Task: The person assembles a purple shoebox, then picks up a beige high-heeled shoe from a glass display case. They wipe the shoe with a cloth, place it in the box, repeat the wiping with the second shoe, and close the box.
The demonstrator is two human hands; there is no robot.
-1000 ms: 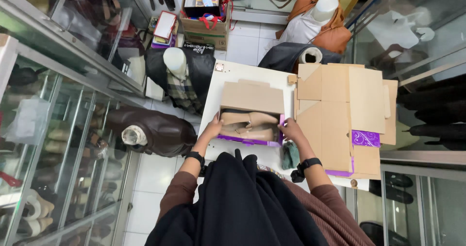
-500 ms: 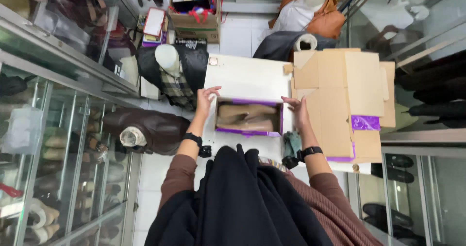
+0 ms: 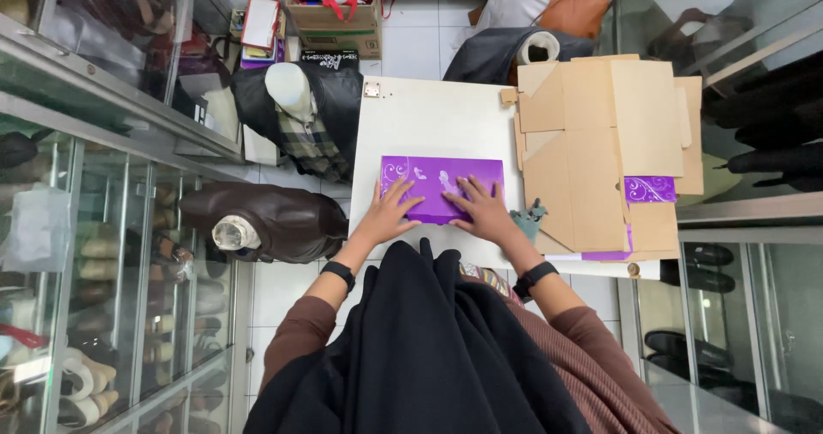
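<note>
A purple box [image 3: 437, 181] with white ornament on its lid lies shut on the white table [image 3: 429, 117]. My left hand [image 3: 387, 214] rests flat on the lid's near left part, fingers spread. My right hand [image 3: 480, 211] presses flat on the near right part, fingers spread too. Both wrists carry dark bands. A black cloth hangs from my chest below the hands.
A stack of flat brown cardboard blanks [image 3: 600, 134] with purple printed faces covers the table's right side. A small grey-green object [image 3: 529, 220] lies by my right hand. Two jacketed mannequin busts [image 3: 300, 117] stand left of the table, next to glass shoe cabinets [image 3: 77, 254].
The box was open with its brown inside showing. Now the purple lid is down on it and both hands have moved from the box's sides onto the lid.
</note>
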